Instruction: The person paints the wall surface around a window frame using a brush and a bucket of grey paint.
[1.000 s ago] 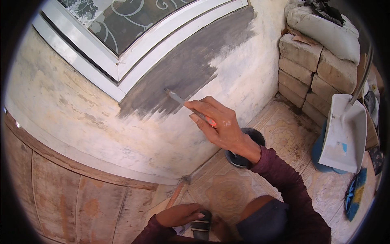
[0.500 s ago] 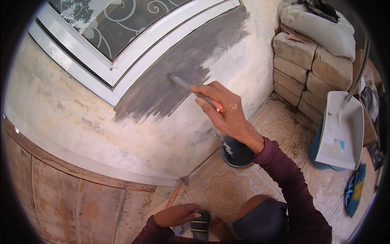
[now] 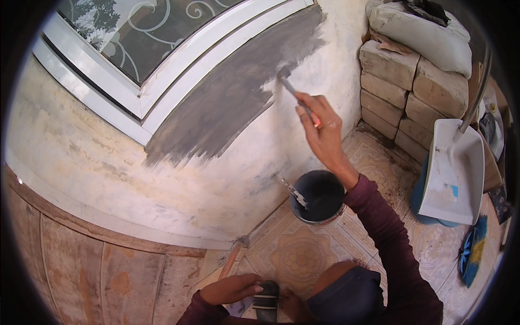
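Note:
A slim grey-handled paintbrush point(image 3: 293, 90) is held by my right hand point(image 3: 324, 132), fingers closed round its handle. Its tip meets the wall point(image 3: 211, 189) at the lower right border of a dark grey painted patch point(image 3: 222, 92), just under the white window frame point(image 3: 189, 67). Below my right wrist, a bucket point(image 3: 325, 192) with a dark inside stands on the tiles. A paint-smeared stick or blade point(image 3: 296, 194) leans in it. Low in the view, my left hand point(image 3: 232, 289) has its fingers loosely stretched beside a dark striped sandal point(image 3: 266, 300); nothing shows in it.
Stacked pale blocks point(image 3: 390, 65) with a white sack point(image 3: 428, 32) on top stand at the right. Nearer are a white long-handled dustpan point(image 3: 452, 179) and a blue-yellow brush head point(image 3: 474, 252). Wooden boards point(image 3: 70, 265) lie at lower left, beside patterned floor tiles point(image 3: 298, 254).
My right hand has moved the paintbrush right and upward, from inside the grey patch to its right border. More of the bucket now shows. My left hand stays about where it was.

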A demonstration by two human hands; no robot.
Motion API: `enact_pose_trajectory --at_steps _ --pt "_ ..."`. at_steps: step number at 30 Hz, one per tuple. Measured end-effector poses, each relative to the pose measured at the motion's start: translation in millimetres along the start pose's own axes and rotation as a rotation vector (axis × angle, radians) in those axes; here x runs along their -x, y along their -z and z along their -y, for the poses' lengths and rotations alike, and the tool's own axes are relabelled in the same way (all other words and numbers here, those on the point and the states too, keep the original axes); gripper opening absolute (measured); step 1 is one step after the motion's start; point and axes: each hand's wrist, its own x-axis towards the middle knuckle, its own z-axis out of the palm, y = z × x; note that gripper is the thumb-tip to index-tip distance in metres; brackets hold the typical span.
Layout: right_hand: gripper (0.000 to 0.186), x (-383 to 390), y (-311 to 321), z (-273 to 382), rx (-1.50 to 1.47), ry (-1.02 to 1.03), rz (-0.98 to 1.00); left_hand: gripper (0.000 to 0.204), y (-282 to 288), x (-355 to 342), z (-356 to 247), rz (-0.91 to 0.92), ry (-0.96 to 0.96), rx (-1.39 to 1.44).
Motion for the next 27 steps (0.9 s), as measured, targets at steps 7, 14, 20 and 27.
enact_pose_trajectory --at_steps 7,14,20,27 --pt "0.023 2.6 10.9 15.6 -0.423 -0.242 0.168 0.043 2.1 -1.5 -0.3 0.003 0.033 0.009" --pt "0.027 -40.9 46.9 -34.7 -0.169 -0.341 -0.278 0.042 4.2 -0.5 -4.6 0.016 0.048 -0.018" --pt "0.025 37.4 -5.0 38.4 -0.217 0.001 0.277 0.044 3.4 -8.5 -0.7 -0.021 -0.006 0.014" --pt "0.027 9.0 29.6 -26.6 -0.463 -0.448 -0.014 0.044 3.8 -0.1 -2.9 -0.019 0.002 0.013"
